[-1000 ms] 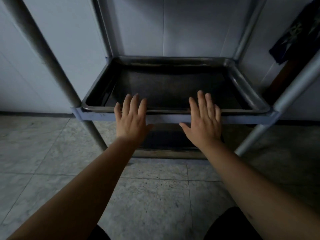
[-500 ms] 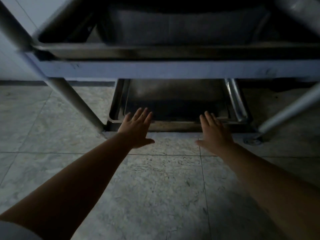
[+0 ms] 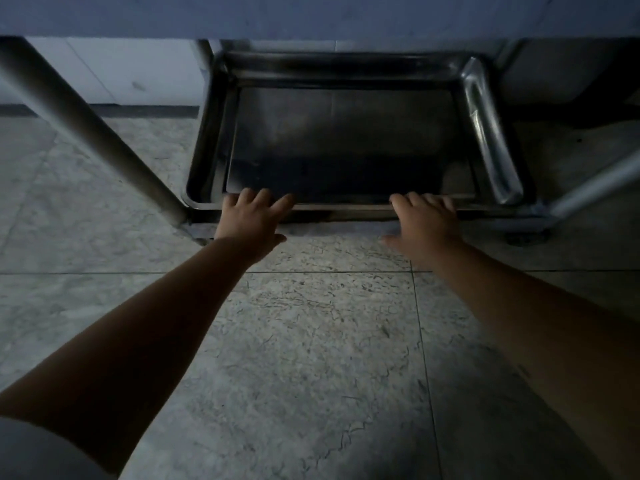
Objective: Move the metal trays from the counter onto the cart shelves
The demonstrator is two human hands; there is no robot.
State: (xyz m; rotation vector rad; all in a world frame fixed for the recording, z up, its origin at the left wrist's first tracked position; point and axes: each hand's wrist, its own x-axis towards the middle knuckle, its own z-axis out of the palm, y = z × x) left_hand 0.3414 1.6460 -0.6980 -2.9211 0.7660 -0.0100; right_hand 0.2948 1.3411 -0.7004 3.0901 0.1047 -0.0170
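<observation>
A dark metal tray [image 3: 484, 133] lies on the cart's bottom shelf, just above the floor. My left hand [image 3: 252, 221] is on the left part of its near rim, fingers curled over the edge and thumb splayed out below. My right hand [image 3: 426, 221] holds the right part of the same rim in the same way. The tray's inside is bare. Across the top of the view runs the blue front edge of the shelf above [image 3: 311, 15]; whatever is on that shelf is hidden.
A grey cart post [image 3: 86, 126] slants down to the tray's left front corner and another post [image 3: 595, 188] stands at the right. A caster [image 3: 526, 236] sits under the right corner. Grey marble floor tiles [image 3: 311, 341] lie below my arms; a white wall is behind.
My view has dropped from the middle shelf to the bottom one. Both hands moved down and forward and now curl over the lower tray's near rim.
</observation>
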